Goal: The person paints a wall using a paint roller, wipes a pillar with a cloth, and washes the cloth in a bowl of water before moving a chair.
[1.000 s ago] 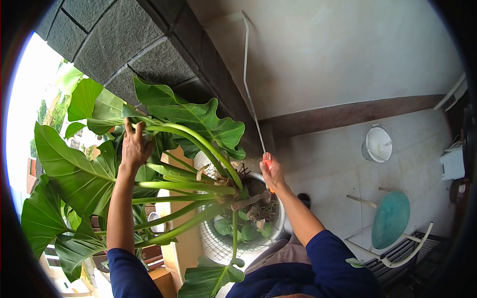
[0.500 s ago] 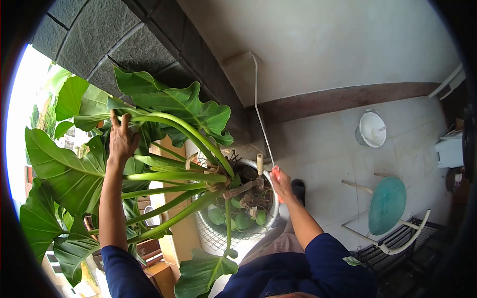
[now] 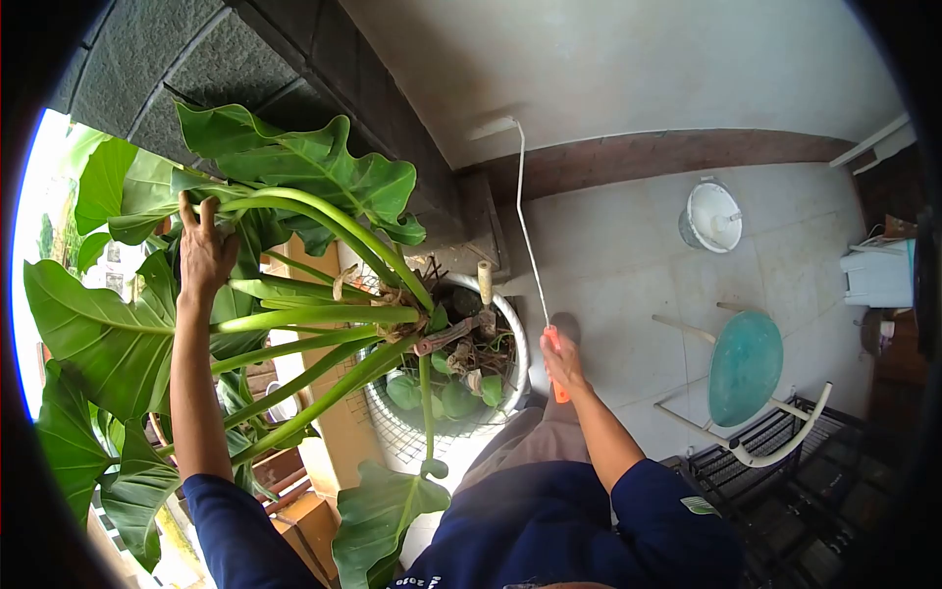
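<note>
Stalks (image 3: 285,202) are being touched by the left hand (image 3: 206,257) (grip unclear), perhaps for clearance; a roller (image 3: 528,234) is being clenched by the right hand (image 3: 565,363).

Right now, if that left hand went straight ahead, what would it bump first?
The left hand would probably meet the green leaf first; the stone wall seems beyond, though depth is unclear.

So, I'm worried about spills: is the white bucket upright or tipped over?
Upright: the bucket stands on the floor with its open mouth facing up.
</note>
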### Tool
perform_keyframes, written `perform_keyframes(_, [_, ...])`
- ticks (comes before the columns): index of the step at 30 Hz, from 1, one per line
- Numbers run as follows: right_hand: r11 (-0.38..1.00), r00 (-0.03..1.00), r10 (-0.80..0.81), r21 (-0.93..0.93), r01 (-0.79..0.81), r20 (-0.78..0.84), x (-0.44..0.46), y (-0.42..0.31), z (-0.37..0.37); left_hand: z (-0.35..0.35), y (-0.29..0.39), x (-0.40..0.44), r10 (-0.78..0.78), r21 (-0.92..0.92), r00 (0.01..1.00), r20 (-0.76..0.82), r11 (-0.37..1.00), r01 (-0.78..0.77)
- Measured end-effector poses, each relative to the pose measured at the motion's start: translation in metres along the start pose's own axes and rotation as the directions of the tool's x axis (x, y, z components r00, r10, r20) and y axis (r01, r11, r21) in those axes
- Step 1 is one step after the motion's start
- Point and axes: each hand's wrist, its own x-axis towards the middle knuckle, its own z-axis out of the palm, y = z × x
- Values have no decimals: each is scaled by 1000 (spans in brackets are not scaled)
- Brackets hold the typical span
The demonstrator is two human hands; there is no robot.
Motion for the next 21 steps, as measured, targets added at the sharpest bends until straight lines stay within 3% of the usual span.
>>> perform_keyframes(2, [999,999,35,4,-35,0,1,-2,3,-4,4,0,-45,-36,998,51,998,47])
perform_keyframes(5, [997,997,77,-8,-77,14,10,-21,11,4,-7,0,13,-3,1000,-2,1000,-13])
perform_keyframes(12, [975,975,220,3,-220,32,30,-49,20,1,0,0,-43,-6,999,29,999,43])
perform_keyframes(15, [963,961,269,-14,-269,65,35,-57,24,3,-3,1,5,38,1000,-6,999,-5])
perform_keyframes(21, [956,956,290,-47,-288,45,51,-67,36,-1,2,1,-53,-21,998,45,998,54])
